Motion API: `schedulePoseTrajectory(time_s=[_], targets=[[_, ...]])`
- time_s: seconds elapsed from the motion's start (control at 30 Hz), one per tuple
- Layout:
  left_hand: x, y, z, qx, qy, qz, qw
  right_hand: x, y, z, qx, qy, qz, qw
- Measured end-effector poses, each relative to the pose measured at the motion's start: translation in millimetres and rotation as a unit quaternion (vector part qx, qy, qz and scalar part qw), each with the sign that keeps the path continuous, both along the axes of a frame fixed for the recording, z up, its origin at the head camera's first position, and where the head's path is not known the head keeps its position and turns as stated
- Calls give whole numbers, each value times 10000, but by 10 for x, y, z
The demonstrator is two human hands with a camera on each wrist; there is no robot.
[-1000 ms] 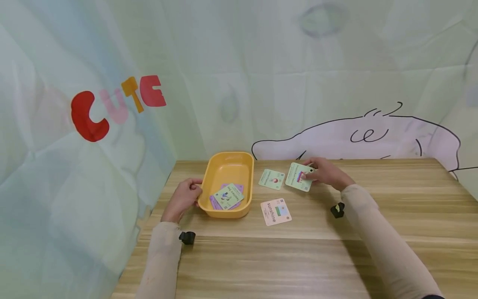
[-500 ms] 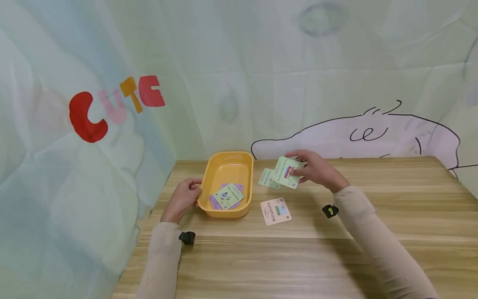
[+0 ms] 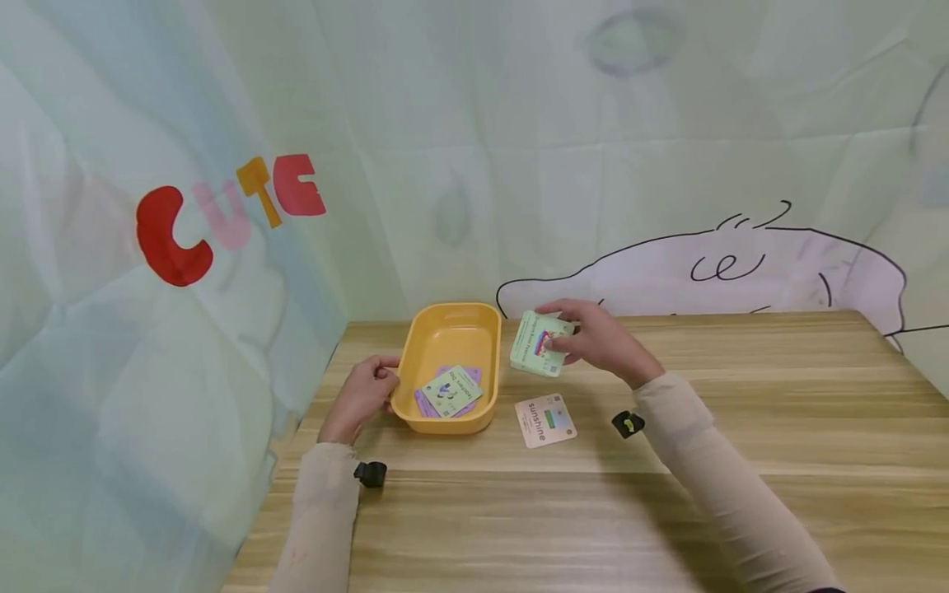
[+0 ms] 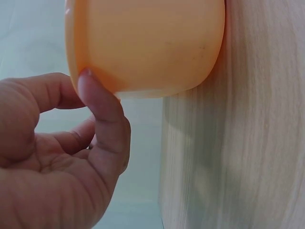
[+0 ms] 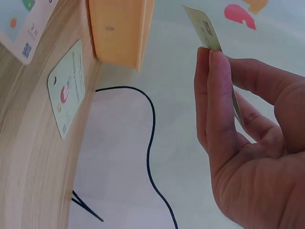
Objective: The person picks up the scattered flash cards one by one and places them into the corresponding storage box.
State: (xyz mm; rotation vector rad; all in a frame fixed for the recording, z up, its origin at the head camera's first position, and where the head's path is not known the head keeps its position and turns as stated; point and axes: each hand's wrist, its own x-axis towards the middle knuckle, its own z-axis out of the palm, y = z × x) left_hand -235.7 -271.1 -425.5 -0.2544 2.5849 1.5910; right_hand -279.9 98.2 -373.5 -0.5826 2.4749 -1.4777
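My left hand (image 3: 359, 397) pinches the rim of a yellow plastic tray (image 3: 443, 426) between thumb and fingers at its left side. Inside the tray a green "Teachers' Day" card (image 3: 452, 391) lies over purple cards (image 3: 425, 404). My right hand (image 3: 604, 342) pinches a green Dragon Boat Festival card (image 3: 528, 339) just right of the tray. In the right wrist view this card (image 5: 205, 29) is raised off the table. Under it in the head view, almost wholly hidden, lies a green Lantern Festival card (image 5: 66, 90). A pink "sunshine" card (image 3: 546, 422) lies nearer me.
Everything stands on a wood-grain table (image 3: 519, 527). Behind it hangs a pale printed curtain (image 3: 415, 165), with another stretch along the left side. Black wrist devices (image 3: 371, 473) sit on both forearms.
My right hand has carried the Dragon Boat Festival card leftward, from beside the Lantern Festival card to above it. My left hand stays at the tray rim.
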Motion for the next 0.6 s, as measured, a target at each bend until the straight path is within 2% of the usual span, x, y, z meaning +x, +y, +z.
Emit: schedulePoseTrajectory(time_s=[0.2, 0.6], targets=[[8, 6, 0, -33, -54, 20, 10000, 14, -133, -18, -79, -174, 27, 9998], [17, -3, -3, 24, 31, -9, 10000, 30, -364, -75, -31, -63, 3, 10000]])
